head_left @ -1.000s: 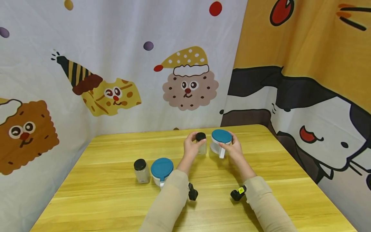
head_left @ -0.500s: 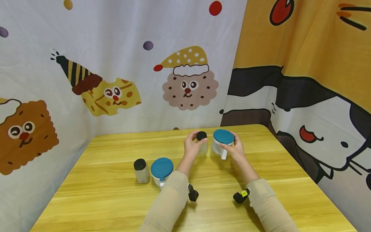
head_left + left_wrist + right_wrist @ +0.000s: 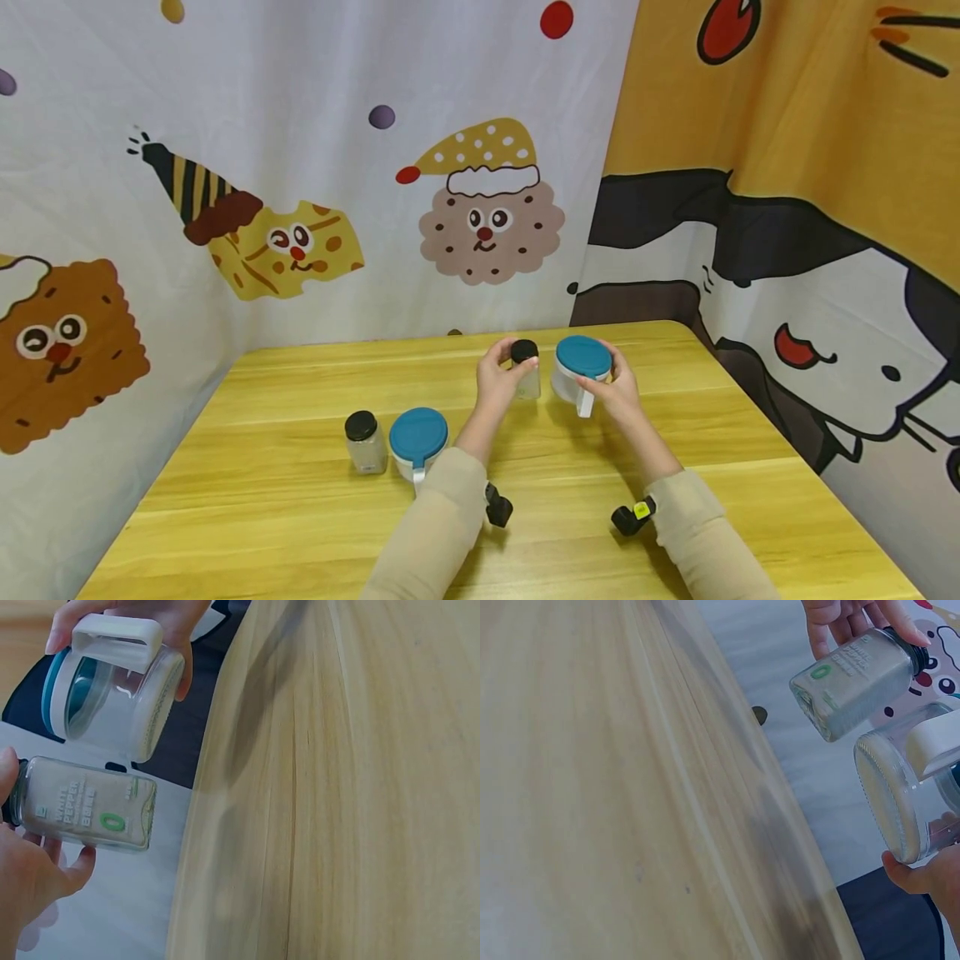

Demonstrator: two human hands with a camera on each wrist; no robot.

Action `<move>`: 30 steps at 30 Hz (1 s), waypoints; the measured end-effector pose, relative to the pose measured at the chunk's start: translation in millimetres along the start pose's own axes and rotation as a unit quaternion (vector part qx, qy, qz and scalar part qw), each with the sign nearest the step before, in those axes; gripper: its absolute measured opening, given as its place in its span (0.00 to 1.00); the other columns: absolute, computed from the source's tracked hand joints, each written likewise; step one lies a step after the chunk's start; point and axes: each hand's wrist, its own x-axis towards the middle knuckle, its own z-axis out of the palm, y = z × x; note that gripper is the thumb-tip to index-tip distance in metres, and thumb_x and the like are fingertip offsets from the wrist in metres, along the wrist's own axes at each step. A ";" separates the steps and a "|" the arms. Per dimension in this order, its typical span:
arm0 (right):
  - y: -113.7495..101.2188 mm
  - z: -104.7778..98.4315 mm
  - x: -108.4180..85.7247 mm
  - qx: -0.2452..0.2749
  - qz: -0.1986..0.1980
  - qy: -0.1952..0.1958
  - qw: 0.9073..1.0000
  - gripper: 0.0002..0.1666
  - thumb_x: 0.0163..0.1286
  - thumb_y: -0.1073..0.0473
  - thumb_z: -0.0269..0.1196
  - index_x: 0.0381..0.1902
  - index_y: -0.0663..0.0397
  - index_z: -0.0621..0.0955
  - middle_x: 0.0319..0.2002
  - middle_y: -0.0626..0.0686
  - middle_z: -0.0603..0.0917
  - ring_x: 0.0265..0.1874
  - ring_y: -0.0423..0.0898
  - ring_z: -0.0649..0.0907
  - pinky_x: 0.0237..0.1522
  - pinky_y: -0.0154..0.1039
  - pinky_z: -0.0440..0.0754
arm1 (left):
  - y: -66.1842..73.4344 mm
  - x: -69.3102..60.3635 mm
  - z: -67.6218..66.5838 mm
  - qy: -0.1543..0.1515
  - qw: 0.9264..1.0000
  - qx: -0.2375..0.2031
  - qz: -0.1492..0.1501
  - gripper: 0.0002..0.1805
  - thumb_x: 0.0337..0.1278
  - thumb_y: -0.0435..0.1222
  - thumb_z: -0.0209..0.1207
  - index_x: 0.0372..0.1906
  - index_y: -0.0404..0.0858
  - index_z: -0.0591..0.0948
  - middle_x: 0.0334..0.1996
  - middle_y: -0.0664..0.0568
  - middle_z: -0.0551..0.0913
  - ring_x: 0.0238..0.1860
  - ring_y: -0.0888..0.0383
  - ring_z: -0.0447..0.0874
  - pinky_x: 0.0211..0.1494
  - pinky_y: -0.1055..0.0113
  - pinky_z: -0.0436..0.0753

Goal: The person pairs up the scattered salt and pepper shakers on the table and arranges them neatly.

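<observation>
My left hand (image 3: 495, 386) grips a clear square glass jar (image 3: 90, 804) by its black lid. White letters reading "white pepper" and a green mark show on its side in the left wrist view. With my right hand (image 3: 621, 393) I hold a round clear seasoning pot (image 3: 116, 705), which has a blue lid (image 3: 583, 357) and a white handle (image 3: 120, 637). Both containers hang upright above the far part of the table, side by side with a narrow gap, their shadows falling apart from them. Pale contents lie at the bottom of the pot.
A second black-lidded jar (image 3: 367, 450) stands on the wooden table (image 3: 285, 517) at left. Close beside it is another blue-lidded pot (image 3: 418, 435), partly hidden by my left sleeve (image 3: 442, 508). A printed curtain (image 3: 315, 100) hangs behind the table.
My right hand has shifted a little to the right with the pot. My left hand and its jar have drifted slightly right too. The other jar and pot stand where they were.
</observation>
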 end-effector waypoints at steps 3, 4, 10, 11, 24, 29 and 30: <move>-1.0 -0.6 -1.5 0.003 -0.002 -0.001 1.000 0.46 0.55 0.73 0.67 0.69 0.68 0.58 0.66 0.68 0.63 0.66 0.60 0.61 0.67 0.55 0.52 | 2.0 -1.8 -0.3 0.000 1.000 0.006 0.002 0.23 0.44 0.34 0.74 0.49 0.37 0.82 0.44 0.50 0.82 0.49 0.53 0.77 0.48 0.60 0.79; -1.7 -0.7 -2.2 0.004 -0.003 -0.001 1.000 0.46 0.55 0.74 0.67 0.69 0.68 0.58 0.66 0.68 0.63 0.66 0.60 0.61 0.67 0.55 0.52 | 2.6 -2.5 -0.4 0.000 1.000 0.006 0.003 0.23 0.44 0.34 0.74 0.49 0.37 0.82 0.44 0.50 0.82 0.49 0.53 0.77 0.48 0.60 0.79; -2.9 -2.2 -4.8 0.011 -0.003 -0.005 1.000 0.47 0.55 0.76 0.66 0.69 0.70 0.57 0.66 0.69 0.63 0.65 0.62 0.61 0.66 0.58 0.52 | 6.7 -7.3 -1.3 -0.001 1.000 0.008 0.009 0.24 0.43 0.34 0.74 0.50 0.37 0.82 0.44 0.49 0.82 0.49 0.52 0.77 0.47 0.60 0.80; -2.6 -2.5 -5.0 0.012 -0.002 -0.005 1.000 0.47 0.55 0.76 0.66 0.69 0.70 0.57 0.65 0.69 0.63 0.65 0.61 0.61 0.66 0.58 0.52 | 7.5 -8.1 -1.4 -0.002 1.000 0.008 0.010 0.24 0.43 0.34 0.74 0.50 0.36 0.82 0.45 0.49 0.82 0.49 0.52 0.77 0.47 0.60 0.80; 25.5 -8.4 -4.8 0.017 -0.032 -0.003 0.999 0.48 0.53 0.78 0.67 0.69 0.66 0.59 0.64 0.63 0.66 0.61 0.46 0.66 0.67 0.54 0.50 | 9.8 -18.4 -4.7 0.002 1.000 -0.004 0.012 0.24 0.43 0.32 0.73 0.50 0.35 0.81 0.46 0.48 0.82 0.49 0.51 0.76 0.51 0.54 0.78; 25.9 -9.3 -9.2 0.022 -0.040 -0.007 0.999 0.47 0.53 0.78 0.67 0.69 0.65 0.60 0.62 0.57 0.68 0.58 0.41 0.68 0.62 0.41 0.61 | 9.0 -23.2 -6.5 0.000 1.000 -0.010 0.019 0.23 0.43 0.32 0.73 0.49 0.35 0.82 0.45 0.48 0.82 0.48 0.51 0.77 0.51 0.54 0.78; 25.9 -9.4 -10.0 0.024 -0.042 -0.007 0.999 0.47 0.53 0.78 0.67 0.69 0.66 0.60 0.61 0.55 0.68 0.57 0.40 0.69 0.60 0.37 0.64 | 8.8 -24.4 -6.9 -0.001 1.000 -0.009 0.020 0.23 0.43 0.33 0.74 0.49 0.36 0.82 0.45 0.50 0.82 0.48 0.52 0.77 0.50 0.55 0.79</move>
